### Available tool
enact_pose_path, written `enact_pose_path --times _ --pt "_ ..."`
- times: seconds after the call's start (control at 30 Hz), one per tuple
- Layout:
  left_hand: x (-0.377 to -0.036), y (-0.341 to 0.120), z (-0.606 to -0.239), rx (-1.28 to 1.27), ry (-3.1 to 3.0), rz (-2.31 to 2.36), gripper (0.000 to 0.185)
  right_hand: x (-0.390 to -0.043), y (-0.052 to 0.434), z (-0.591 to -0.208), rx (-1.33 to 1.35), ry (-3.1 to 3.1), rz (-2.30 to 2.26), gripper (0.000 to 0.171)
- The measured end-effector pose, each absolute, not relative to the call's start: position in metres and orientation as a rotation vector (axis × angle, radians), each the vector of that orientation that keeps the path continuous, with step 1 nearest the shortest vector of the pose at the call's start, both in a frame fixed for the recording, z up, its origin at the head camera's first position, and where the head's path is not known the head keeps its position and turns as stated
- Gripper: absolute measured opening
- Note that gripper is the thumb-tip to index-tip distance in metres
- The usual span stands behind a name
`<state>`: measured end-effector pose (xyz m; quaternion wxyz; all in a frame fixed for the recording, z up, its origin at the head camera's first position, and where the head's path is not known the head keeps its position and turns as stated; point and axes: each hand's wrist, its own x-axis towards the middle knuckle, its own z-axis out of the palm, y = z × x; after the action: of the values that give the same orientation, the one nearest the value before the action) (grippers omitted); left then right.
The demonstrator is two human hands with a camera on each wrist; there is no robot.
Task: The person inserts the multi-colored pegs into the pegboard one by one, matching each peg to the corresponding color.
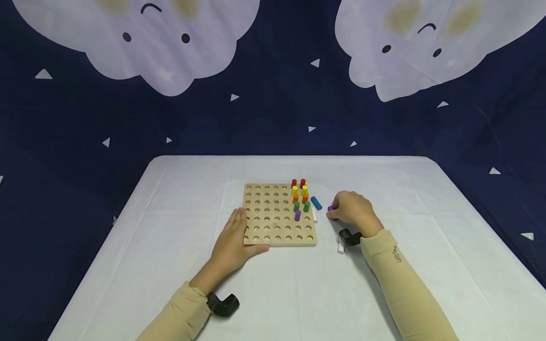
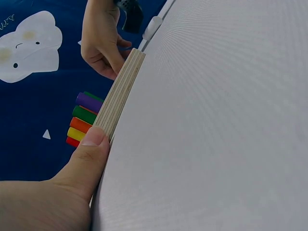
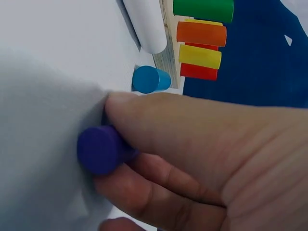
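While resting a straight-fingered left hand (image 1: 228,239) against the wooden pegboard (image 1: 261,223) at eight o'clock, shows a loose white peg (image 1: 341,247) at four. Pinches a purple peg (image 3: 98,150) in the right hand (image 1: 354,208), off the board at three o'clock. Has a second white peg (image 1: 315,216) just beside the board's right edge and, toward two, a blue peg (image 1: 316,203). Carries on the board an upright purple peg (image 1: 297,216) at three, then paired green pegs (image 1: 306,207), orange pegs (image 1: 304,199), yellow pegs (image 1: 304,191) and red pegs (image 1: 303,183) up to one. Ends at twelve with a navy cloud-print backdrop (image 1: 281,118).
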<state>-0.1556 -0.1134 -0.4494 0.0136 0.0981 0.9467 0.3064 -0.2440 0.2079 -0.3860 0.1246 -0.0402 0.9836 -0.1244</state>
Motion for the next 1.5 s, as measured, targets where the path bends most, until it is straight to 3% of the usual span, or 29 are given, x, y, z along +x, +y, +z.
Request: enact_pose_path --times 1.5 --pt "-0.155 -0.113 -0.448 0.304 2.947 0.947 0.125 -0.229 0.177 -0.368 -0.415 2.839 -0.925 0.016"
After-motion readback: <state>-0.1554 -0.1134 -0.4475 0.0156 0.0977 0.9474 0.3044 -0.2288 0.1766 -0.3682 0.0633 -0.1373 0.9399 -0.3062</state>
